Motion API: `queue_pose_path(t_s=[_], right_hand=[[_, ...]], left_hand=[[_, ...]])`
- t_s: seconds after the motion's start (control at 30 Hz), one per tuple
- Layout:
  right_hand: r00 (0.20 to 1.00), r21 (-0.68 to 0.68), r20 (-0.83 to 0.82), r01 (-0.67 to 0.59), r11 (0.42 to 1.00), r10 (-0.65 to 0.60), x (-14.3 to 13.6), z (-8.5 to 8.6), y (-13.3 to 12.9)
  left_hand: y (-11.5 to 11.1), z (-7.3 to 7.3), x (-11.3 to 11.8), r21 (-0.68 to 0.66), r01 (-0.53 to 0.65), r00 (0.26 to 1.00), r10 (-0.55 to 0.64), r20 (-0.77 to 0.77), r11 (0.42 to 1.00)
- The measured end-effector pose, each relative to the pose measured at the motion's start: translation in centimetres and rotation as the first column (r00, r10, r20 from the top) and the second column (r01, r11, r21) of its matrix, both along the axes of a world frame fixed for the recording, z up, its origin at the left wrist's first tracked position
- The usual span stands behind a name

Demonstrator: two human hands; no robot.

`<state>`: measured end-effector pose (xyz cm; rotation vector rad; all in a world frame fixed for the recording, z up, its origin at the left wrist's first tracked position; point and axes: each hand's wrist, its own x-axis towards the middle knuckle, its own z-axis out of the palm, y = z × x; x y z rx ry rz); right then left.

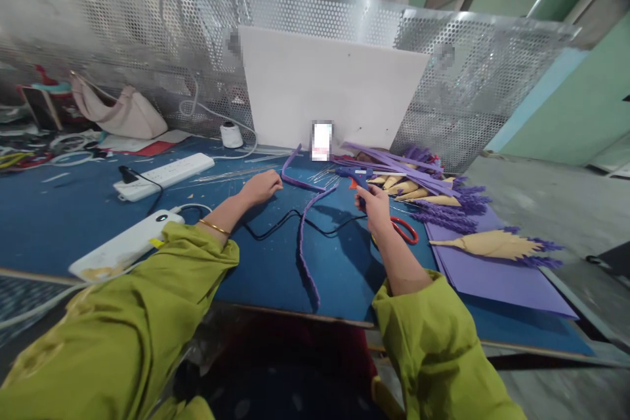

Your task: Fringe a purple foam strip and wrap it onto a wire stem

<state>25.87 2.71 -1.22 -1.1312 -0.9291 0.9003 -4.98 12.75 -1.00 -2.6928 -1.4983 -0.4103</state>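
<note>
My right hand [375,205] is wrapped round the handle of a blue glue gun [360,174], whose orange trigger shows. At the near end of a bent purple strip [294,180], my left hand [262,186] is closed, fingertips pressed together; whether it pinches anything is too small to tell. A second, twisted purple strip [301,243] lies lengthwise between my arms, crossing a black cable [266,233]. Red-handled scissors [404,230] lie beside my right wrist, partly hidden. Thin wires [322,177] are scattered between the hands.
Purple flowers in tan wraps [418,190] and purple sheets [497,282] occupy the right side. A lit phone [321,141] stands against a white board [329,85]. White power strips [167,176], a thread spool [231,136] and a pale bag [128,115] are at left.
</note>
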Motion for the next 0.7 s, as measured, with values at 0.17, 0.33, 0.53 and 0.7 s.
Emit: queue_pose_path(t_s=[0.17,0.33,0.53,0.7], right_hand=[[1.000,-0.001,-0.004,0.004,1.000,-0.004,0.0,0.0,0.0],[1.000,0.010,-0.021,0.006,1.000,-0.006,-0.1,0.3,-0.1],[0.995,0.045,-0.084,0.054,0.998,-0.050,0.1,0.6,0.0],[0.996,0.062,-0.077,-0.031,0.998,0.036,0.3,1.1,-0.3]], left_hand=[[0.7,3.3,-0.4,0.187,-0.229,0.973,0.217,0.084,0.955],[2.3,5.4,-1.1,0.172,-0.474,0.876,0.444,0.186,0.863],[0.8,3.1,4.1,-0.104,-0.381,0.902,0.394,0.178,0.919],[-2.1,0.3,10.1,-0.294,-0.199,0.937,0.270,0.223,0.935]])
